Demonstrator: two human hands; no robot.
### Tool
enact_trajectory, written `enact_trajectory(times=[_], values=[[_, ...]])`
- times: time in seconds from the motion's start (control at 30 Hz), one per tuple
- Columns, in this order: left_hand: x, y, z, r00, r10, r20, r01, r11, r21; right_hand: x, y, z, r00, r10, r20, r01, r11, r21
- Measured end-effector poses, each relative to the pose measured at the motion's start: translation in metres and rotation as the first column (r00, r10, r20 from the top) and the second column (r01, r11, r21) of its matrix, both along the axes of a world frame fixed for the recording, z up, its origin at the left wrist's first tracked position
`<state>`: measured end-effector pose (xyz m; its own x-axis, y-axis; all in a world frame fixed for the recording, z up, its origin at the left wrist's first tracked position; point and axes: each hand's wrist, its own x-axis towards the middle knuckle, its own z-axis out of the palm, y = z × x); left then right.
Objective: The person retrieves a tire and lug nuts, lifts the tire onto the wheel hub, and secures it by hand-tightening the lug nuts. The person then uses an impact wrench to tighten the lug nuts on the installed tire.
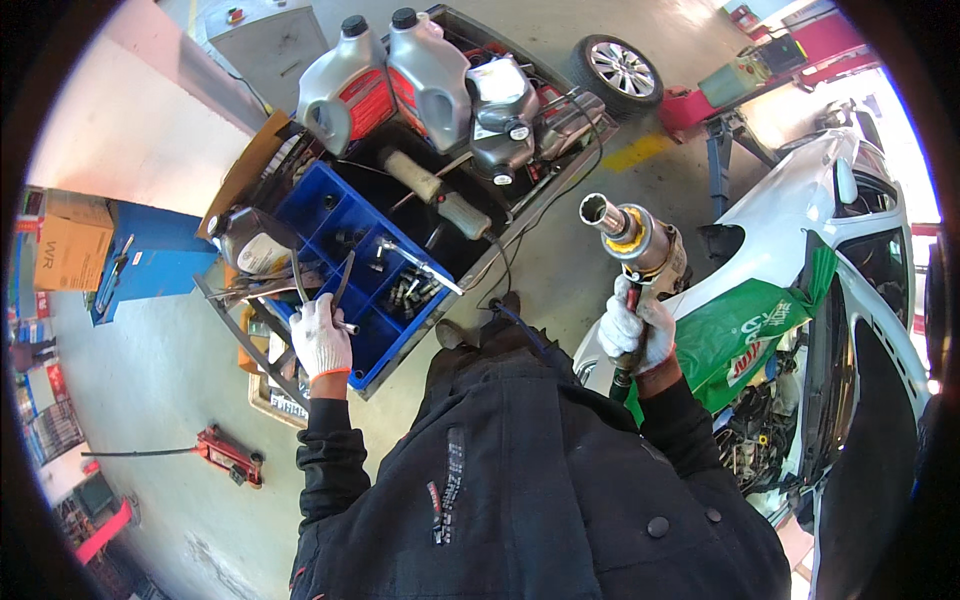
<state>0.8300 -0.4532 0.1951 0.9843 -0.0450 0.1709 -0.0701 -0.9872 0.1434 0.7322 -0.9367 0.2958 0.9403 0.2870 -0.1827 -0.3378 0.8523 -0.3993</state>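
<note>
My right hand point(640, 330), in a white glove, is wrapped round the handle of an impact wrench point(648, 250). A large silver socket point(598, 211) sits on its nose, pointing up and left. A dark hose end shows below the grip. My left hand point(322, 338), also gloved, is at the near left edge of a blue divided tray point(315, 205). Its fingers are closed round a slim metal tool point(345, 280); two long metal arms stick out above them, and I cannot tell whether these are one piece. Small sockets and bits point(410, 293) lie in the tray beside it.
The tray rests on a cart point(500, 262) with grey fluid jugs point(430, 80) and a corded tool with a tan grip point(415, 178). At right stands a white car point(775, 200), hood up, a green cover point(745, 330) on its fender. A wheel point(618, 75) and red floor jack point(228, 456) are on the floor.
</note>
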Motion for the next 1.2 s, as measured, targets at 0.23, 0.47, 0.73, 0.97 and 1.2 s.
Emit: enact_trajectory(times=[0.23, 0.47, 0.73, 0.97, 1.2], values=[[0.000, 0.008, 0.020, 0.982, -0.045, -0.186, 0.029, 0.996, -0.086, -0.009, -0.005, -0.014, 0.998, -0.062, 0.031, 0.058, 0.993, 0.104], [0.022, 0.009, 0.065, 0.856, 0.009, -0.517, -0.005, 1.000, 0.009, -0.025, -0.018, -0.014, 0.988, -0.156, -0.013, 0.156, 0.986, 0.062], [0.079, -0.069, 0.126, 0.879, 0.136, -0.457, -0.100, 0.990, 0.102, 0.012, -0.080, -0.023, 0.987, -0.156, -0.041, 0.158, 0.986, 0.049], [0.160, -0.254, 0.076, 0.852, -0.144, -0.504, -0.337, 0.585, -0.737, 0.125, -0.196, -0.043, 0.995, 0.053, -0.089, -0.040, 0.990, 0.136], [0.231, -0.322, 0.034, 0.553, -0.280, -0.785, -0.829, -0.286, -0.481, 0.238, -0.283, -0.055, 0.938, 0.242, -0.248, -0.206, 0.965, 0.162]])
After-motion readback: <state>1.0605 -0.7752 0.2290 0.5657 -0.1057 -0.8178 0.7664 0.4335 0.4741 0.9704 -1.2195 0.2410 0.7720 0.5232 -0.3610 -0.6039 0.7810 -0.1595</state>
